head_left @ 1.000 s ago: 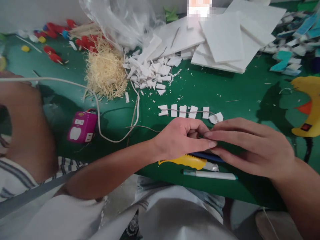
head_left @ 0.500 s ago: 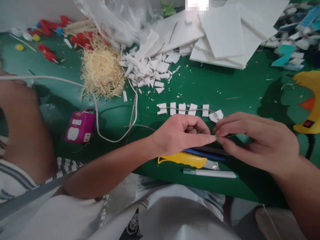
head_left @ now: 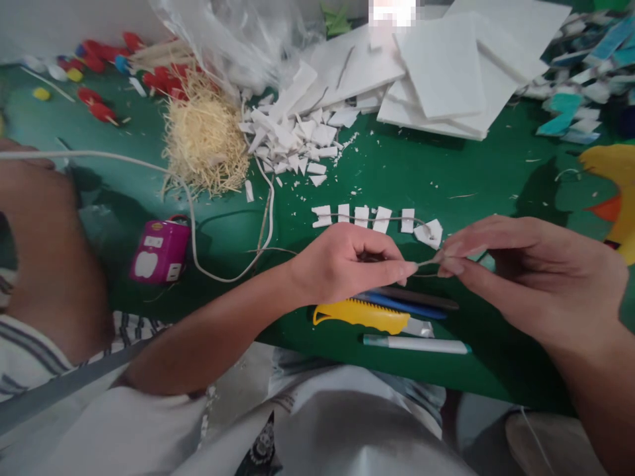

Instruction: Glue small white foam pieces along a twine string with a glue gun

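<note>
My left hand [head_left: 347, 264] pinches a thin grey-brown string [head_left: 425, 263] between thumb and forefinger. My right hand [head_left: 526, 271] grips the same string a short way to the right, so a short piece spans the gap. Behind my hands lies a row of small white foam pieces [head_left: 382, 219] joined by a string, ending at an irregular foam piece [head_left: 428, 233]. Below my left hand are a yellow utility knife [head_left: 364, 316], a blue pen-like stick [head_left: 411, 305] and a white marker [head_left: 421, 344] with green ends.
White foam sheets [head_left: 441, 73] and foam scraps [head_left: 297, 132] lie at the back, beside a straw nest [head_left: 206, 142]. A purple box-shaped plug adapter [head_left: 161, 251] with a white cable [head_left: 191, 218] sits left. A yellow glue gun [head_left: 612, 192] is at right; another person's arm [head_left: 54, 251] rests at far left.
My right hand has moved right, away from my left, and a length of string now shows between them. My left hand has shifted slightly left.
</note>
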Demonstrator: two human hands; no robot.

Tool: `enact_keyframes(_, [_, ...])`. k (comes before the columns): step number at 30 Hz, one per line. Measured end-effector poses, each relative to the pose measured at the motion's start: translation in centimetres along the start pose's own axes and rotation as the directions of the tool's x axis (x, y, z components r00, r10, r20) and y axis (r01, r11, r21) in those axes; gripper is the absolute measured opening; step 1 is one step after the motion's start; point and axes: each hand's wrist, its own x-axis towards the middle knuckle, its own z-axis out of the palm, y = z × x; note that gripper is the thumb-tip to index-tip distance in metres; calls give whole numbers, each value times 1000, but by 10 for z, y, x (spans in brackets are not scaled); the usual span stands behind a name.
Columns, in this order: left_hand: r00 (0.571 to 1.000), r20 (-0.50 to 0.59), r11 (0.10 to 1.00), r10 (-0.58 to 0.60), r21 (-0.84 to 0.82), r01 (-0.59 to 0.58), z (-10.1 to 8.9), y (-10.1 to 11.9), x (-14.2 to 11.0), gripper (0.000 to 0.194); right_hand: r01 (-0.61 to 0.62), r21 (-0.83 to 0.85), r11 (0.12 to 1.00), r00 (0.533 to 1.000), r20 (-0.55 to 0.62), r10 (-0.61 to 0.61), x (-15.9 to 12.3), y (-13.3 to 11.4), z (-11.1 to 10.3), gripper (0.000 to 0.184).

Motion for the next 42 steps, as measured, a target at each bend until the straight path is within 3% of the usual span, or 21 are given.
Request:
enact_keyframes(1, [999,-25,998,31,64,-30,-2,1,-1,22,14,-18,1000,1000,-2,-14,-1,1,-1,25])
enact_keyframes(3, [974,-176,974,139,204,-102,-6,5,-2,20,34,-28,999,999,13,-34,-4,1,-1,30])
enact_keyframes(6, [848,-466,958,253,242,-153,-2,10,-4,22,59,-12,998,996,74,-58,-4,-2,-2,35])
enact_keyframes(7, [838,-496,971,229,172,-164,2,12,-4,17,62,-7,998,993,99,-61,-3,-4,-2,36])
enact_keyframes(8, [855,-483,981,191,75,-177,7,12,-4,16,57,-2,998,991,125,-56,-2,-5,-2,38])
enact_keyframes(10, [931,-354,978,91,-147,-151,18,11,-2,19,54,9,998,988,148,-55,-2,-7,-2,44])
enact_keyframes(12, [980,-198,946,25,-313,-88,29,7,1,32,66,11,998,990,126,-66,-3,-6,-2,50])
enact_keyframes(14, [996,-62,903,-63,-429,30,36,4,4,41,60,-32,998,997,57,-58,-4,-4,-2,51])
enact_keyframes(16, [991,-5,873,-131,-475,112,39,3,7,41,31,-90,995,1000,3,-31,-6,-3,-2,49])
enact_keyframes(20, [983,-136,903,-124,-426,55,40,1,10,37,22,-123,992,1000,-11,-24,-6,-2,-3,44])
enact_keyframes(23, [985,-150,927,-86,-375,24,40,-4,11,30,11,-139,990,1000,-12,-13,-6,0,-3,42])
enact_keyframes(30, [953,-297,960,66,-243,-142,38,-14,13,12,30,-116,993,999,32,-27,-2,4,-3,32])
enact_keyframes(36, [957,-287,969,34,-225,-102,35,-17,16,16,206,-273,940,973,155,-168,9,-1,-3,37])
enact_keyframes(42, [959,-283,975,20,-208,-82,37,-17,15,15,235,-333,913,968,166,-188,9,-7,-1,40])
